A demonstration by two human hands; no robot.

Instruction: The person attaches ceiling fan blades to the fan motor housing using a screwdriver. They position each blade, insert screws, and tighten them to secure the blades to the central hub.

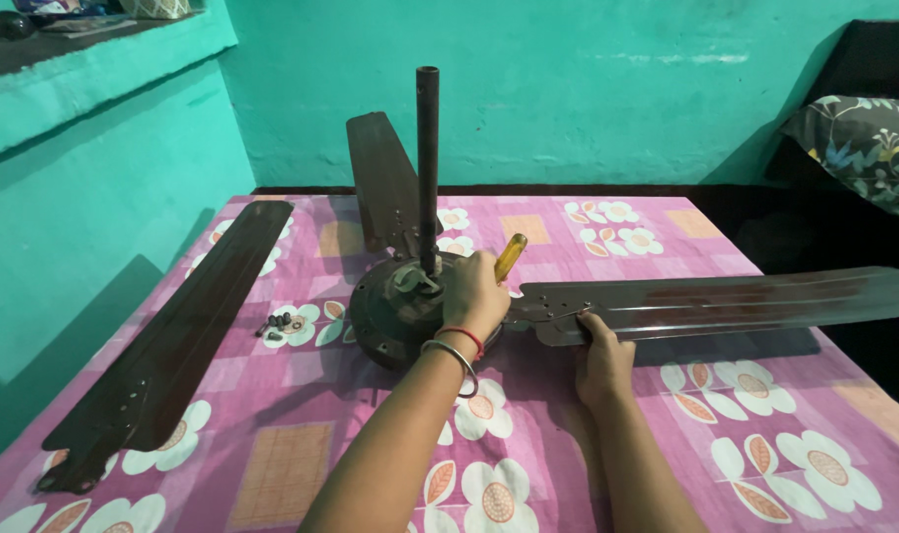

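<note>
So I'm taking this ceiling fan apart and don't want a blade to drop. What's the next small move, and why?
Probably keep the right hand pressed under the root of the right-side blade while the left hand turns the yellow-handled screwdriver at the motor hub. That blade juts past the table edge. One blade already lies detached beside loose screws.
</note>
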